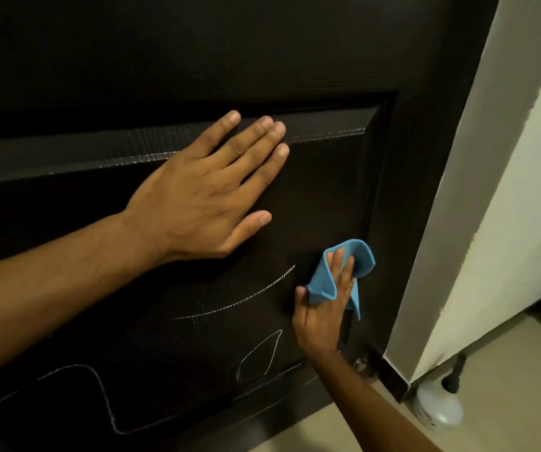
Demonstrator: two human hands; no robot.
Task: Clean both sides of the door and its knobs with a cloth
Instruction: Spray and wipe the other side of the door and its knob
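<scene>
Head view looks down a dark door [295,60] that fills most of the frame. Nearest the camera, the left hand [204,194] lies flat against the raised lower panel, its fingers straight and spread, its fingertips reaching the panel's upper bevel; it grasps nothing. Lower and further off, the right hand [323,308] presses a blue cloth [344,272] to the panel's right edge, just beside the moulded border. Its fingers lie over the cloth and its thumb hooks the cloth's left fold, so the cloth is pinched as well as pushed on the door. Part of the cloth bunches above the fingers, and a corner hangs down on the right. Thin pale marks [239,305] curve over the panel left of and below the cloth, some as closed outlines. Beyond the right hand, near the door's bottom corner, a small metal fitting [360,363] shows, too blurred to identify. Past the door's edge stands a pale wall [491,223], and a whitish rounded object [439,409] sits on the light floor [523,402] at its foot.
</scene>
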